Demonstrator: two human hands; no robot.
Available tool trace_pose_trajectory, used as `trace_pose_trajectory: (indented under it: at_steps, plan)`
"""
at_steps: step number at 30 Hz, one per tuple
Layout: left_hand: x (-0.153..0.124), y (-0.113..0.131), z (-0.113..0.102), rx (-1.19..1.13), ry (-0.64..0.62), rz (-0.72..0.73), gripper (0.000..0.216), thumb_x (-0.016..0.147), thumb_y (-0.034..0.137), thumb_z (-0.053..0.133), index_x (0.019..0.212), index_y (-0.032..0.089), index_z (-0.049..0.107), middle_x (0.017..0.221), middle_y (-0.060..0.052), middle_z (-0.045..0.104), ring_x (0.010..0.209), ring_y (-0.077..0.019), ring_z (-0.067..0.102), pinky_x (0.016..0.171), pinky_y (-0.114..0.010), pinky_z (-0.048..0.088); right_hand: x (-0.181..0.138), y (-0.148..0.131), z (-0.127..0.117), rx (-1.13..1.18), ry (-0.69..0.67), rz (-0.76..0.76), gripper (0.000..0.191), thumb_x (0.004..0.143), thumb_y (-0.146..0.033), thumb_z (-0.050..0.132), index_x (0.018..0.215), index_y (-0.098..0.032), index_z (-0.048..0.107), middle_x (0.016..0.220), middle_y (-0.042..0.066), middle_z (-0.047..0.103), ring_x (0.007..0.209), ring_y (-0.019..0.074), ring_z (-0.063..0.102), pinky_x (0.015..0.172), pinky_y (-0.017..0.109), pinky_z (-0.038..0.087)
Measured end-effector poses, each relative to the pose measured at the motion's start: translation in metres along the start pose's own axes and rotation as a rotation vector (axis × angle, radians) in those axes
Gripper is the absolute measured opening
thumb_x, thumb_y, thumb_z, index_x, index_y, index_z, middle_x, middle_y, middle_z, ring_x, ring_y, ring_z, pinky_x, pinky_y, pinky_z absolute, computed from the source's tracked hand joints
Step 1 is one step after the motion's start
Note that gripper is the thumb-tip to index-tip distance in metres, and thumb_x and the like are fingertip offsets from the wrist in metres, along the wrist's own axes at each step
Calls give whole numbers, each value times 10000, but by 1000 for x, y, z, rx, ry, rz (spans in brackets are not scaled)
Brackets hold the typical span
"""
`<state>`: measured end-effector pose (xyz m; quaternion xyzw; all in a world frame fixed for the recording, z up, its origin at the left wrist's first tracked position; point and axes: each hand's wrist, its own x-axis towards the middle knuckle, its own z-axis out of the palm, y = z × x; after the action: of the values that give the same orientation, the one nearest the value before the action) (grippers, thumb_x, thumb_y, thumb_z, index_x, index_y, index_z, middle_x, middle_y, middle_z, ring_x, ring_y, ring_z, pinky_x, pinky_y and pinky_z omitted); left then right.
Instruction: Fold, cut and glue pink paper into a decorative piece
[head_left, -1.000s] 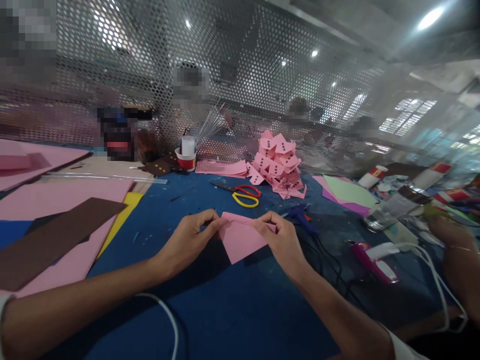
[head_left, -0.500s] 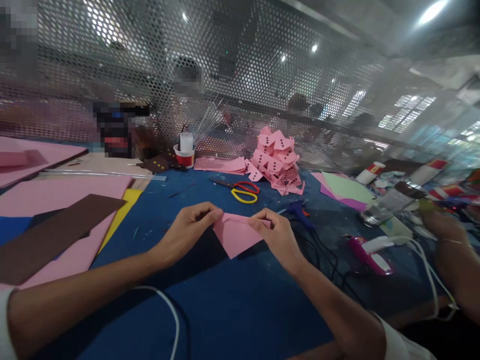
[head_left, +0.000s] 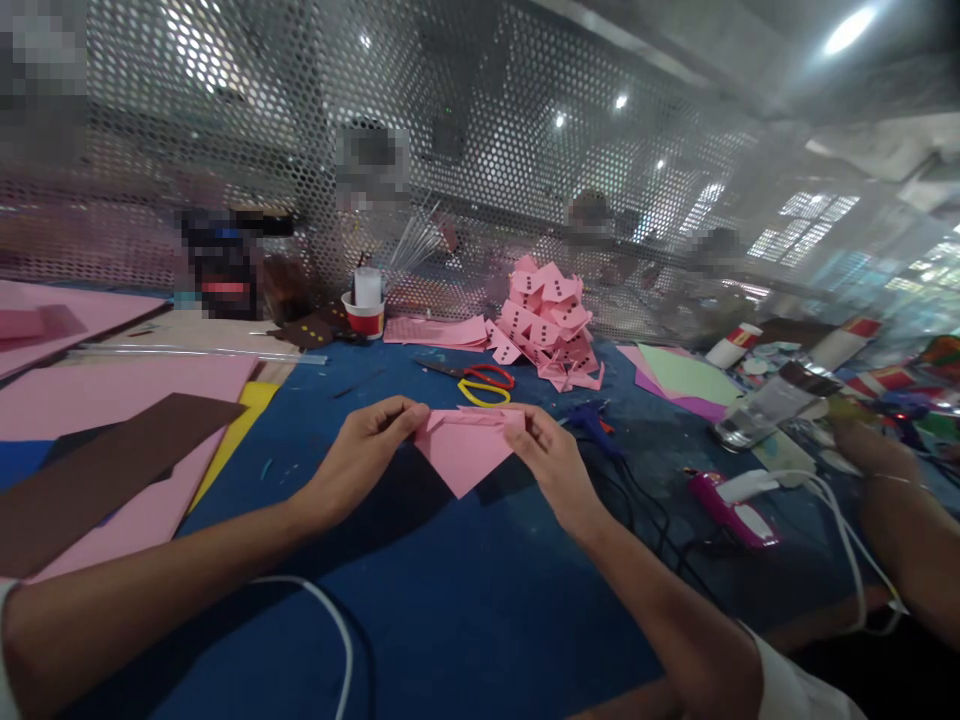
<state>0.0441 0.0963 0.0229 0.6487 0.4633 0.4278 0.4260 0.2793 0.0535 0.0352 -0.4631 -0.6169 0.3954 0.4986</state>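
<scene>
A pink sheet of paper [head_left: 461,455] hangs between my hands, its top edge folded over and its lower corner pointing down toward me. My left hand [head_left: 379,435] pinches the upper left corner between thumb and fingers. At the upper right corner, my right hand [head_left: 551,450] grips the same paper, thumb in front. Just beyond the paper lie scissors [head_left: 486,392] with one red and one yellow handle loop. A blue glue gun [head_left: 596,428] rests right of my right hand.
Pink folded paper pieces [head_left: 551,320] with dark marks are piled at the back, beside flat pink strips [head_left: 439,331]. A cup [head_left: 365,318] stands left of them. Coloured sheets and a brown strip [head_left: 112,470] cover the left side. A pink power strip [head_left: 731,510] and another person's arm [head_left: 896,500] are right.
The folded top edge of the pink paper shows more openly now, as my right thumb has shifted toward the right corner. The view has moved slightly.
</scene>
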Motion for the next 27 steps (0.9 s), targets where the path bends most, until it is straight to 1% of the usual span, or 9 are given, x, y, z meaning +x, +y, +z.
trace_pose_trajectory:
  at_steps: [4, 6, 9, 12, 15, 17, 21, 25, 27]
  plan:
    - [0, 3, 0, -29, -50, 0, 365, 942, 522, 536, 853, 186, 649, 811, 13, 587, 805, -160, 538, 738, -259, 415, 3, 7, 0, -37, 66, -29, 278, 924, -363, 637, 1167, -228, 646, 1082, 49, 716, 977, 205, 660, 843, 320, 511]
    - [-1, 7, 1, -40, -75, 15, 349, 945, 516, 537, 1023, 203, 670, 868, 2, 630, 834, -171, 571, 769, -274, 439, 4, 10, -1, -63, 95, -37, 275, 922, -330, 624, 1178, -230, 640, 1070, 48, 714, 942, 198, 659, 802, 310, 508]
    - [-5, 14, 2, -18, -122, 56, 457, 898, 508, 620, 1269, 242, 598, 937, -11, 673, 866, -190, 606, 782, -300, 463, 5, 9, -1, -77, 97, -40, 301, 917, -314, 611, 1204, -224, 626, 986, 43, 707, 845, 187, 644, 729, 301, 497]
    - [-12, 18, 2, 59, -124, 123, 465, 829, 470, 709, 1218, 227, 633, 1050, -36, 688, 899, -203, 617, 791, -310, 473, 3, 7, 1, -80, 56, -56, 334, 914, -315, 612, 1236, -226, 601, 821, 8, 670, 711, 165, 596, 629, 277, 455]
    - [-22, 19, -2, 100, -84, 126, 382, 862, 470, 654, 1129, 198, 677, 1063, -53, 696, 908, -215, 620, 775, -310, 473, -1, 6, 5, -100, 11, -95, 301, 931, -334, 592, 1216, -237, 603, 709, -29, 599, 612, 144, 527, 572, 263, 407]
    - [-31, 18, -7, 121, -58, 109, 380, 887, 479, 614, 1133, 197, 679, 1023, -47, 700, 895, -216, 617, 750, -305, 464, -4, 5, 9, -128, -4, -143, 268, 937, -331, 579, 1186, -238, 617, 762, -18, 619, 653, 146, 549, 614, 269, 433]
    - [-52, 19, -16, 147, -1, 80, 375, 884, 472, 615, 1134, 203, 687, 1002, -35, 699, 888, -209, 608, 755, -303, 449, -11, 2, 17, -205, -29, -261, 223, 910, -265, 575, 1118, -227, 644, 1014, 29, 673, 857, 170, 615, 794, 304, 489]
    - [-71, 20, -25, 104, 64, 33, 327, 854, 433, 640, 1058, 188, 710, 960, -38, 698, 868, -197, 599, 756, -300, 449, -13, -1, 22, -199, -93, -285, 145, 853, -213, 578, 991, -200, 621, 1000, 41, 655, 910, 182, 615, 852, 325, 495]
    - [-76, 19, -29, 91, 62, 31, 289, 842, 406, 643, 1008, 180, 712, 945, -41, 700, 856, -195, 602, 758, -304, 455, -13, -1, 22, -188, -154, -280, 153, 828, -194, 575, 977, -196, 609, 1006, 37, 650, 923, 180, 617, 880, 336, 493]
